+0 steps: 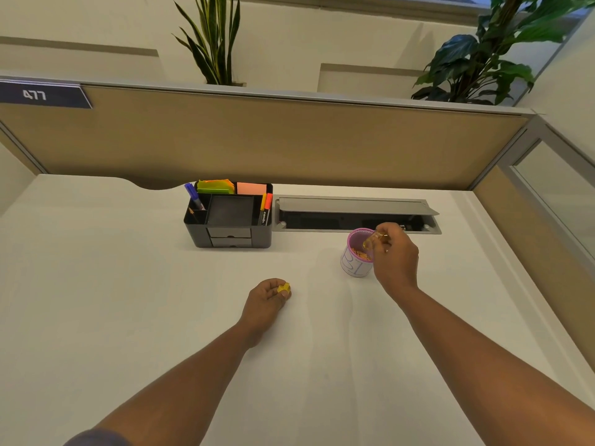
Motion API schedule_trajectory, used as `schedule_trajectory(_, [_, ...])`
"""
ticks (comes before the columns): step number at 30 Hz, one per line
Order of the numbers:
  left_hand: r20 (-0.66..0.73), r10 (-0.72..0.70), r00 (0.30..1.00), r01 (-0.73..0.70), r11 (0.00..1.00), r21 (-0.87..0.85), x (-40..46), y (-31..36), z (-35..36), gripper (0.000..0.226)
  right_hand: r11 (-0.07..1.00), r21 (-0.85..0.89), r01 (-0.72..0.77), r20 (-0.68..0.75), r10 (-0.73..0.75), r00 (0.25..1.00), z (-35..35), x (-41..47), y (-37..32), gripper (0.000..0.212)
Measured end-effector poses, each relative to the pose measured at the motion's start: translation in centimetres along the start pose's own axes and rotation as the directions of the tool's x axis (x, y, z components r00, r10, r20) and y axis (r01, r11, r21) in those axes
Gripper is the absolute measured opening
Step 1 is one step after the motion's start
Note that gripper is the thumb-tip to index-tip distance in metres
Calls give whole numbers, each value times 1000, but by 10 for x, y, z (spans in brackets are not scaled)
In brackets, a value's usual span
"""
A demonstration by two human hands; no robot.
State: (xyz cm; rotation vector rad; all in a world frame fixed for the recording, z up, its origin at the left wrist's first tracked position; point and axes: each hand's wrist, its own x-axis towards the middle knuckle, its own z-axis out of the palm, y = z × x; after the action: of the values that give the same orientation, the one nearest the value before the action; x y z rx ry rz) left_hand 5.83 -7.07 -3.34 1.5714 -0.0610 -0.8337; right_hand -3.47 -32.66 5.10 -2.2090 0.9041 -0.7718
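A pink-rimmed white cup (353, 265) stands on the white desk (128, 300) and holds small orange-brown bits. My right hand (394, 255) hovers at the cup's right rim and grips a small clear yellowish container (373, 240), tilted over the cup's mouth. My left hand (265, 300) rests on the desk in the middle and pinches a small yellow piece (284, 288) between thumb and fingers.
A black desk organiser (229, 217) with pens, markers and sticky notes stands behind my left hand. An open grey cable tray (354, 214) lies in the desk behind the cup. A tan partition (289, 143) closes off the back, with plants above.
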Motion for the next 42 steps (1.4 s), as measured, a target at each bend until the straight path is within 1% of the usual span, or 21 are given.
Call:
schedule_trajectory(3, [-5,-2,1000,2,1000,20,-2,2,1,19,995,68,-75,-35,78,996,0,1,-1,36])
schedule_trajectory(4, [-6,-2,1000,2,1000,24,-2,2,2,20,991,80,-105,-43,109,993,0,2,-1,39])
schedule_trajectory(6, [-8,-4,1000,5,1000,29,-4,3,2,19,985,93,-147,-50,152,987,1,2,0,36])
schedule_trajectory(9, [-9,-8,1000,9,999,39,-6,6,2,17,979,122,-165,-52,172,984,0,1,2,30])
schedule_trajectory(11, [-9,-15,1000,16,999,49,-7,9,3,17,966,164,-198,-67,211,975,0,0,1,31])
schedule_trajectory(13, [-32,-30,999,31,999,43,-9,13,6,16,915,263,-306,-86,338,937,-1,0,-2,36])
schedule_trajectory(15, [-67,-33,997,34,999,16,-11,19,8,19,821,385,-422,-58,478,877,-3,0,-8,38])
schedule_trajectory(17, [-85,-14,996,15,1000,11,-15,29,9,23,771,438,-461,5,511,859,-5,-3,-14,34])
schedule_trajectory(19, [-78,17,997,-16,1000,16,-18,42,8,27,743,470,-477,85,500,862,-6,-10,-21,25])
schedule_trajectory(20, [-66,38,997,-37,999,19,-21,50,7,31,710,507,-489,137,494,859,-7,-16,-26,22])
schedule_trajectory(22, [-60,84,995,-83,996,19,-28,66,4,34,603,602,-524,251,480,840,-5,-28,-34,21])
schedule_trajectory(25, [-91,130,987,-128,991,23,-42,86,-1,24,487,660,-572,385,435,814,-2,-47,-47,21])
schedule_trajectory(27, [-100,149,984,-146,989,35,-53,96,-5,22,438,679,-589,455,379,806,2,-61,-55,21])
schedule_trajectory(31, [-100,179,979,-173,983,69,-75,106,-10,25,460,655,-600,518,304,799,5,-80,-68,18])
schedule_trajectory(35, [-88,222,971,-211,970,121,-95,107,-14,26,467,618,-632,577,276,768,4,-92,-79,17])
schedule_trajectory(38, [-88,233,969,-219,965,146,-106,107,-15,27,462,617,-638,599,250,760,2,-99,-85,16])
schedule_trajectory(42, [-92,223,970,-209,967,148,-114,108,-16,30,486,606,-630,600,241,763,0,-105,-89,16])
